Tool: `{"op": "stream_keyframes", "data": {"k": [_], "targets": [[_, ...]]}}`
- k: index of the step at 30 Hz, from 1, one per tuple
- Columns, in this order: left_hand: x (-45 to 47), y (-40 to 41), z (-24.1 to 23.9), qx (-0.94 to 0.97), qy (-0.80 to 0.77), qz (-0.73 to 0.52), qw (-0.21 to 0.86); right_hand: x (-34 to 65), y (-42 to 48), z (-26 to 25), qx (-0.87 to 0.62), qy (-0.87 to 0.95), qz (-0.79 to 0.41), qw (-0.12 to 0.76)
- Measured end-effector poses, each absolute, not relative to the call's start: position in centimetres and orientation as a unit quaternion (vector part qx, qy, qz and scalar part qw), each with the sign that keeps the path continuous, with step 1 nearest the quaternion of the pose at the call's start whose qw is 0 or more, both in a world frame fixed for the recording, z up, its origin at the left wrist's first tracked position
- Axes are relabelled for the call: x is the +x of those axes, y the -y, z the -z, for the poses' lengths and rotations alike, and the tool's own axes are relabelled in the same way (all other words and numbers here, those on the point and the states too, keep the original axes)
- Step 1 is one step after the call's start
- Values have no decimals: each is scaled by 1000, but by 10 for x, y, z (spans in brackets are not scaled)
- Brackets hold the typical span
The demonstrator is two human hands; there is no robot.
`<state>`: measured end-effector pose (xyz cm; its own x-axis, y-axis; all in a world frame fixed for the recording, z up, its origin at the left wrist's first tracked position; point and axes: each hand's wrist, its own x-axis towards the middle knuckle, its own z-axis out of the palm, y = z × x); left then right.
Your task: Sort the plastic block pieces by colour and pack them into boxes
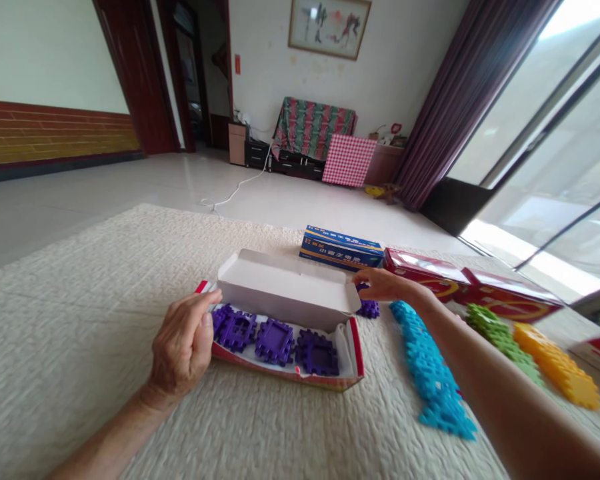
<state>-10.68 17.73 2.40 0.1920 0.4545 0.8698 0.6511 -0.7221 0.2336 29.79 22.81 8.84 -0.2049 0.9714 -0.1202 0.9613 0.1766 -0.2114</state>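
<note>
An opened cardboard box (280,379), red and white outside with its white lid (285,280) raised at the back, lies on the mat. Several purple interlocking plastic blocks (274,341) sit inside it. My left hand (185,337) is closed around the box's left end, fingers over the edge and thumb on the near side. Beyond the box's right end, my right hand (380,285) has its fingers bent down at more purple blocks (369,308), close by the lid's right corner. Its fingertips are partly hidden, but they seem to grip a purple block.
A blue box (341,250) and red boxes (513,293) stand in a row behind. Rows of blue (430,373), green (503,340) and yellow blocks (555,363) lie at right, partly under my right forearm. A quilted cream mat (105,300) covers the surface.
</note>
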Motion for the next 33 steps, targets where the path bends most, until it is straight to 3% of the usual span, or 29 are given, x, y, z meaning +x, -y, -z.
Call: {"op": "stream_keyframes", "data": {"k": [4,8,14,33], "targets": [[-106,-176,-25,-767,362,522,87,286,-200,-111,-647,754,-22,116],[-106,-175,-26,-765,360,526,93,242,-149,-133,-558,793,-75,232],[-106,-176,-26,-765,364,525,87,185,-107,-128,-504,835,-134,174],[-107,-175,-26,-766,371,518,93,172,-94,-119,-450,884,-103,78]]}}
